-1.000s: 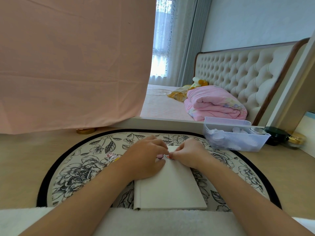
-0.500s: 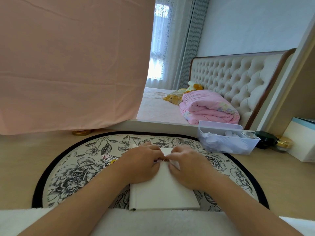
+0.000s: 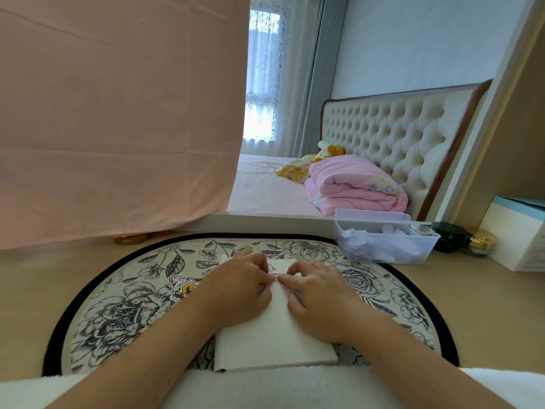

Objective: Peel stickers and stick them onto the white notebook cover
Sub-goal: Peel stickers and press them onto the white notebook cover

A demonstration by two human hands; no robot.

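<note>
A person's left hand (image 3: pixel 236 293) and right hand (image 3: pixel 321 299) meet fingertip to fingertip at the centre of the frame, over a small round sticker (image 3: pixel 276 278) lying on a white notebook (image 3: pixel 271 343). The left hand's thumb and forefinger appear to pinch the sticker's edge. The right forefinger touches its other side while the thumb rests lower on the cover; whether that hand grips or merely presses cannot be told.

The sticker sits between the two hands, about equally near each, toward the notebook's far end. The notebook's long axis runs from the bottom of the frame up toward the centre, so most of the bare cover lies below the hands, toward the person.

A few loose stickers (image 3: pixel 182 286) lie on the flowered mat (image 3: pixel 118 314) just left of the left hand, which makes that hand the likelier one to fetch the next.

At right centre stands a clear plastic basket (image 3: pixel 383 246); a folded pink quilt (image 3: pixel 354 184) lies on the bed behind it, and a pink cloth (image 3: pixel 118 113) fills the upper left.
</note>
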